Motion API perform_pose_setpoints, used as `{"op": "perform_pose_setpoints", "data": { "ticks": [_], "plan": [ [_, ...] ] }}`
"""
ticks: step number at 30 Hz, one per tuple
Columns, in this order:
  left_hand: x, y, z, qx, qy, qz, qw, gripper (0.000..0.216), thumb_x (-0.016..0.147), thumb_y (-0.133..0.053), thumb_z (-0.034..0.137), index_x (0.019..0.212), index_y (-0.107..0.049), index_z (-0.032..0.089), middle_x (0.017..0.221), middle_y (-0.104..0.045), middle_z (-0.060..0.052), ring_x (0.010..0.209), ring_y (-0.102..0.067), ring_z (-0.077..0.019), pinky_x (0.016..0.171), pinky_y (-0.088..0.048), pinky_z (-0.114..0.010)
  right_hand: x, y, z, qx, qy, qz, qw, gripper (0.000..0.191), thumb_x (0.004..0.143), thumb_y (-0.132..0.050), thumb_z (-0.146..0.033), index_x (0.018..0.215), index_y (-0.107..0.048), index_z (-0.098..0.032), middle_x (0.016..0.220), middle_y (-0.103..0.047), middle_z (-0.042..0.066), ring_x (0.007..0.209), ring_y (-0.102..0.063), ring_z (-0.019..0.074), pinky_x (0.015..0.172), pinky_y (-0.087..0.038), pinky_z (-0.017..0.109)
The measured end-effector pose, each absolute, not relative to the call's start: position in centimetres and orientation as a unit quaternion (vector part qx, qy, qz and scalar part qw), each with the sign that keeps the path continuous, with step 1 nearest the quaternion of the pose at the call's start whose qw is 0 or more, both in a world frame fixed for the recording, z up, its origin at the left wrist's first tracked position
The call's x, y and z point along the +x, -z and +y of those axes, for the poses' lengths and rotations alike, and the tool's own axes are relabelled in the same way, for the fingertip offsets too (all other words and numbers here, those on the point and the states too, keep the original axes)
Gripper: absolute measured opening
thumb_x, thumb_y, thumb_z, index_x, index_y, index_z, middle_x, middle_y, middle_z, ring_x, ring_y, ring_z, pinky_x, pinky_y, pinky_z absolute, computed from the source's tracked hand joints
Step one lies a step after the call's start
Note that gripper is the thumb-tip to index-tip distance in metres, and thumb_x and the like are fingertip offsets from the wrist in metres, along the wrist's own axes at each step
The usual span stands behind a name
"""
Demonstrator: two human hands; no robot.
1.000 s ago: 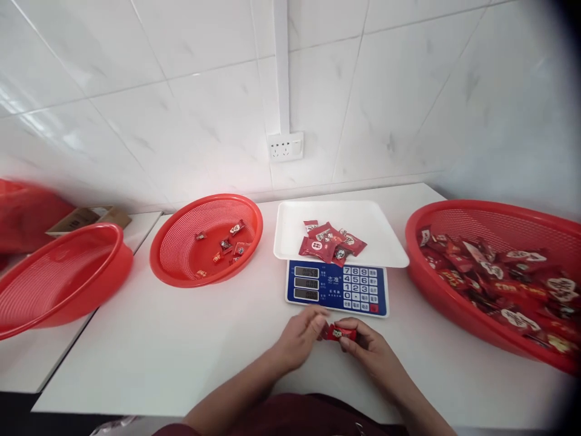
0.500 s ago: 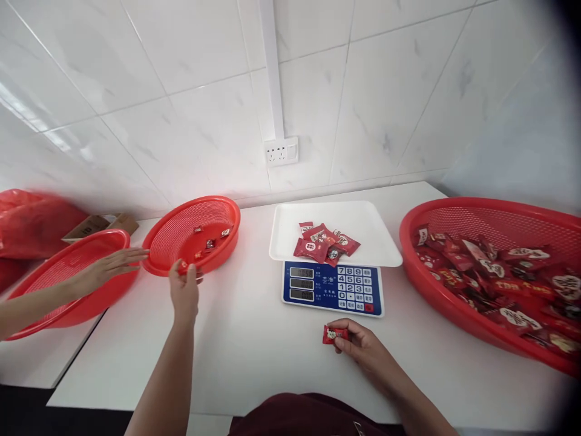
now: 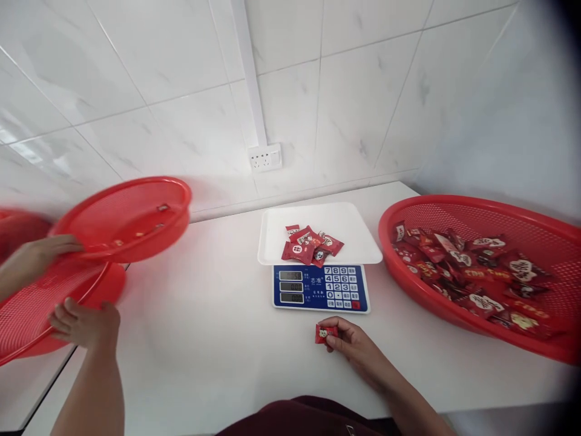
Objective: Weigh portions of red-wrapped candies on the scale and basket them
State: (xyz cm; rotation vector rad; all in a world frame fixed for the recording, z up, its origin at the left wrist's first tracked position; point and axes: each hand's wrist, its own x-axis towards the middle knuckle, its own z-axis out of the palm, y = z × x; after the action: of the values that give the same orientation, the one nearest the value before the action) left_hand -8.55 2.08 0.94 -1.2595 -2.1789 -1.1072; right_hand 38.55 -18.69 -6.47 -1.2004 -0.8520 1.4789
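My right hand [image 3: 347,342] pinches a small red wrapped candy [image 3: 325,333] just in front of the blue-and-white digital scale [image 3: 320,288]. My left hand [image 3: 86,324], slightly blurred, is stretched out at the left with fingers apart, by the rim of the lower red basket [image 3: 115,290]; I see nothing in it. On the scale's white tray [image 3: 363,242] lies a small pile of red candy packets [image 3: 311,242]. Another person's hand [image 3: 43,257] is at the rim of a tilted red basket [image 3: 177,233], which holds a few small candies.
At the right stands a big red basket [image 3: 393,254] full of red candy packets [image 3: 494,272]. A red bag [image 3: 22,236] sits at the far left. A tiled wall with a socket [image 3: 265,158] closes off the back of the white table [image 3: 204,351].
The basket with few candies has shifted left and up, over the other basket, with the other person's hand at it. My left hand moved left, its fingers spreading. The view turned slightly right.
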Motion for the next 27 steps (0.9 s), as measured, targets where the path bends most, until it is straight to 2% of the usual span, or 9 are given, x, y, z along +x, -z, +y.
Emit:
{"op": "perform_pose_setpoints", "data": {
  "ticks": [2, 4, 7, 10, 12, 15, 22, 27],
  "plan": [
    [-9.0, -1.6, 2.1, -0.461, 0.297, -0.815, 0.187, 0.065, 0.071, -0.051, 0.034, 0.130, -0.023, 0.035, 0.144, -0.032, -0.003, 0.130, -0.025, -0.0422, 0.090, -0.025, -0.076, 38.5, 6.4, -18.7, -0.489, -0.618, -0.346, 0.510, 0.034, 0.068, -0.069, -0.043, 0.091, -0.062, -0.020, 0.081, -0.063, 0.004, 0.068, -0.051, 0.0148, 0.070, -0.042, 0.033],
    [-8.2, -2.4, 2.4, -0.484, 0.214, -0.836, 0.145, 0.058, 0.076, -0.044, 0.037, 0.130, -0.024, 0.034, 0.139, -0.038, -0.006, 0.124, -0.033, -0.0459, 0.077, -0.036, -0.076, 38.5, 6.4, -18.6, -0.482, -0.623, -0.341, 0.512, 0.034, 0.068, -0.069, -0.043, 0.091, -0.062, -0.020, 0.081, -0.063, 0.004, 0.069, -0.052, 0.0149, 0.070, -0.042, 0.032],
    [-4.8, -3.8, 2.9, -0.544, 0.146, -0.821, 0.092, 0.054, 0.079, -0.042, 0.041, 0.129, -0.033, 0.025, 0.125, -0.052, -0.013, 0.112, -0.046, -0.0452, 0.071, -0.046, -0.064, 38.6, 6.4, -18.6, -0.477, -0.629, -0.344, 0.508, 0.032, 0.069, -0.069, -0.042, 0.092, -0.061, -0.020, 0.082, -0.064, 0.004, 0.070, -0.052, 0.0144, 0.071, -0.042, 0.032],
    [0.1, -4.5, 2.5, -0.622, 0.113, -0.771, 0.070, 0.057, 0.083, -0.039, 0.044, 0.131, -0.035, 0.014, 0.117, -0.056, -0.021, 0.105, -0.053, -0.0413, 0.072, -0.049, -0.055, 38.6, 6.5, -18.6, -0.477, -0.628, -0.355, 0.502, 0.031, 0.071, -0.068, -0.041, 0.093, -0.061, -0.020, 0.082, -0.064, 0.003, 0.069, -0.050, 0.0134, 0.071, -0.041, 0.031],
    [3.4, -4.5, 1.9, -0.677, 0.104, -0.727, 0.046, 0.058, 0.085, -0.037, 0.045, 0.132, -0.035, 0.012, 0.120, -0.054, -0.022, 0.106, -0.053, -0.0393, 0.074, -0.049, -0.051, 38.6, 6.6, -18.6, -0.480, -0.627, -0.362, 0.495, 0.031, 0.072, -0.067, -0.041, 0.094, -0.061, -0.019, 0.083, -0.064, 0.004, 0.069, -0.050, 0.0133, 0.072, -0.041, 0.031],
    [7.3, -4.4, 0.9, -0.738, 0.106, -0.667, 0.010, 0.056, 0.086, -0.039, 0.043, 0.134, -0.034, 0.014, 0.128, -0.050, -0.019, 0.114, -0.050, -0.0345, 0.080, -0.048, -0.044, 38.7, 6.7, -18.7, -0.490, -0.620, -0.372, 0.488, 0.033, 0.072, -0.066, -0.042, 0.096, -0.060, -0.019, 0.084, -0.064, 0.005, 0.070, -0.051, 0.0144, 0.073, -0.042, 0.033],
    [13.7, -5.0, -0.5, -0.819, 0.130, -0.553, -0.077, 0.054, 0.086, -0.042, 0.047, 0.134, -0.034, 0.026, 0.140, -0.040, -0.008, 0.122, -0.045, -0.0292, 0.088, -0.046, -0.039, 38.8, 6.9, -18.8, -0.497, -0.602, -0.394, 0.486, 0.033, 0.074, -0.064, -0.043, 0.096, -0.061, -0.019, 0.085, -0.063, 0.005, 0.071, -0.053, 0.0154, 0.073, -0.043, 0.034],
    [18.5, -5.6, -1.6, -0.844, 0.134, -0.506, -0.112, 0.052, 0.086, -0.040, 0.050, 0.133, -0.037, 0.028, 0.151, -0.015, -0.008, 0.117, -0.049, -0.0328, 0.079, -0.050, -0.040, 38.7, 6.9, -18.8, -0.500, -0.601, -0.389, 0.487, 0.033, 0.073, -0.066, -0.043, 0.095, -0.062, -0.020, 0.082, -0.062, 0.004, 0.069, -0.052, 0.0153, 0.072, -0.043, 0.034]
  ]
}}
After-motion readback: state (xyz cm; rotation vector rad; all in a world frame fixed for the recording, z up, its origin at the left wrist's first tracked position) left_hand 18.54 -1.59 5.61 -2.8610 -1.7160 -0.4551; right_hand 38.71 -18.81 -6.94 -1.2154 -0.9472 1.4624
